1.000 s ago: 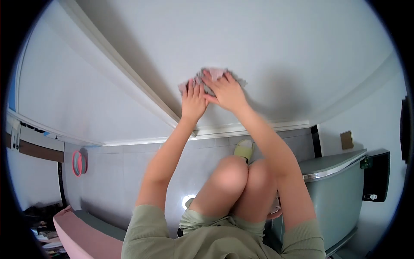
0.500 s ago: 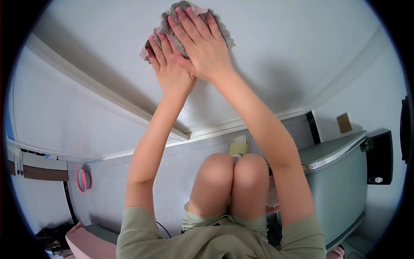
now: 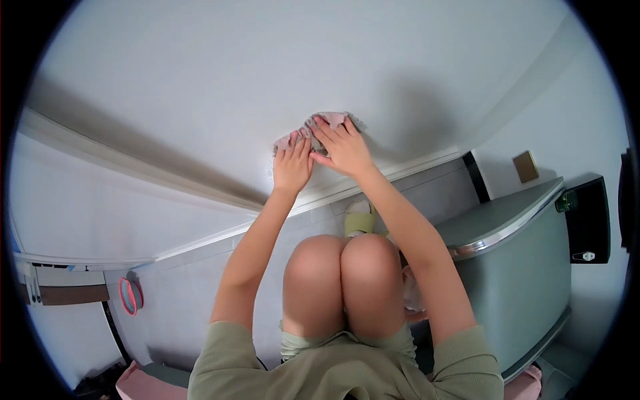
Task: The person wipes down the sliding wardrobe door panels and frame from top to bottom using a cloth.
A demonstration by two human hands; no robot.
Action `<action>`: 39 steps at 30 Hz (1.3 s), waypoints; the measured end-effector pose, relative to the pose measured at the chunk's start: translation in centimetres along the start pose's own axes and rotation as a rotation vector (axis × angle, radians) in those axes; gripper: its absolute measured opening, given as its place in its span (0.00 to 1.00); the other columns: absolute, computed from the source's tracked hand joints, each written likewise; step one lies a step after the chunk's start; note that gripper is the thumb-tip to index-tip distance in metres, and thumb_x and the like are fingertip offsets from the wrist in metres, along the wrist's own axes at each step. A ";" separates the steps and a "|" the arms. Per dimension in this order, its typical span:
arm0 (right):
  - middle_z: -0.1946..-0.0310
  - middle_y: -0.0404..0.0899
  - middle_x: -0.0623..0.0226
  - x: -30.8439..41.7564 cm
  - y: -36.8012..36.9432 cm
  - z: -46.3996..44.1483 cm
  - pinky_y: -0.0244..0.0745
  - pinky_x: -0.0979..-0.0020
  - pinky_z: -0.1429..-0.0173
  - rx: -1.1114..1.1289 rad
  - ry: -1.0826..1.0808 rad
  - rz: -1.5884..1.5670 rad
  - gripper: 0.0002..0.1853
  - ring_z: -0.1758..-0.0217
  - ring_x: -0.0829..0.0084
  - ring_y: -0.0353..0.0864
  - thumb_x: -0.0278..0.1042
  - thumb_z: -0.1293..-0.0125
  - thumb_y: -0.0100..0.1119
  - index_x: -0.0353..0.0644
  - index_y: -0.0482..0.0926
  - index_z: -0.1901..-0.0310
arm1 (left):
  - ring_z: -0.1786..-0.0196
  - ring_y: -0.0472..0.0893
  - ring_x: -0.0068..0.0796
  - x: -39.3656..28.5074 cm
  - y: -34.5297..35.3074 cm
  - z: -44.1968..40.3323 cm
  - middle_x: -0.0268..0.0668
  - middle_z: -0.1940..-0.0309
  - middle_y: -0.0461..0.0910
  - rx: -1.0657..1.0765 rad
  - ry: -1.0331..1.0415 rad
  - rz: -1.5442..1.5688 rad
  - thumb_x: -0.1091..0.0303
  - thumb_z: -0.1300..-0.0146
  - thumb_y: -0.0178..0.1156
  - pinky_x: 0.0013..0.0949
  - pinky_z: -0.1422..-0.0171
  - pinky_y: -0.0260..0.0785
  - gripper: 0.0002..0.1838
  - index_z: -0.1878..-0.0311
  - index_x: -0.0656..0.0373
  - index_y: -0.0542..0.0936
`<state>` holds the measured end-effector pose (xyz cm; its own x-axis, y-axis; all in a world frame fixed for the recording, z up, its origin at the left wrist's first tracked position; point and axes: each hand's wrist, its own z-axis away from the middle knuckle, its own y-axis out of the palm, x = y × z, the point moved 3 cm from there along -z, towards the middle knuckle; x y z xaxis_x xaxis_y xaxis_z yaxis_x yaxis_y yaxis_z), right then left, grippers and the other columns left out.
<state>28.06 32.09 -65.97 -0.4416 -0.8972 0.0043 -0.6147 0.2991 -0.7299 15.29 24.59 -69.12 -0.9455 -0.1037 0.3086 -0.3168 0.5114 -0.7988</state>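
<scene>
A crumpled, fuzzy cloth (image 3: 333, 121), grey with pinkish parts, lies against a white wall-like surface low down, near its bottom edge. My left hand (image 3: 293, 165) presses the cloth's left part to the surface, fingers bent over it. On its right part, my right hand (image 3: 344, 148) holds the cloth down with fingers spread across it. The right thumb reaches over to the left hand. Most of the cloth's underside is hidden.
A raised white frame (image 3: 133, 157) runs along the left of the surface. To my right stands a grey-green cabinet-like piece (image 3: 513, 267) with a shiny edge. A pink-rimmed round item (image 3: 131, 297) is at the left. My knees (image 3: 343, 267) and a green slipper (image 3: 360, 217) are below.
Both hands have slid the cloth down the white surface, toward its bottom edge and my knees. More of the cloth's pink side shows now. My view has shifted slightly.
</scene>
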 end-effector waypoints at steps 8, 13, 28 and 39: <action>0.34 0.59 0.63 0.1 -11.5 -12.6 0.52 0.52 0.33 -0.384 0.021 -0.018 0.37 0.38 0.63 0.62 0.59 0.45 0.52 0.45 0.65 0.37 | 0.29 0.49 0.57 2.7 -13.3 -11.1 0.53 0.34 0.57 -0.369 -0.133 0.097 0.58 0.39 0.47 0.56 0.30 0.42 0.32 0.36 0.71 0.60; 0.34 0.59 0.59 -1.8 -10.9 -12.3 0.48 0.49 0.32 -0.450 0.064 0.007 0.38 0.32 0.58 0.56 0.61 0.44 0.50 0.43 0.65 0.37 | 0.29 0.52 0.55 2.1 -13.6 -12.9 0.50 0.34 0.59 -0.337 -0.062 0.014 0.58 0.38 0.46 0.54 0.30 0.42 0.31 0.36 0.69 0.60; 0.34 0.54 0.44 -4.5 -0.6 2.8 0.44 0.48 0.30 -0.061 0.346 -0.061 0.43 0.28 0.50 0.48 0.62 0.43 0.50 0.31 0.60 0.37 | 0.30 0.58 0.28 -4.6 -1.6 -5.5 0.30 0.34 0.63 -0.007 0.227 0.152 0.60 0.38 0.47 0.39 0.32 0.51 0.28 0.34 0.56 0.64; 0.31 0.50 0.50 -6.6 -12.7 -10.4 0.34 0.44 0.30 -0.543 0.207 -0.194 0.42 0.27 0.52 0.43 0.61 0.40 0.42 0.35 0.54 0.33 | 0.29 0.56 0.39 -2.7 -15.6 -17.1 0.34 0.31 0.59 -0.400 -0.014 0.012 0.59 0.36 0.45 0.43 0.33 0.50 0.28 0.34 0.59 0.63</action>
<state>31.96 37.59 -49.62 -0.3727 -0.8865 0.2742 -0.9177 0.3084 -0.2504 24.02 31.47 -48.67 -0.9508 -0.1057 0.2913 -0.2541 0.8040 -0.5376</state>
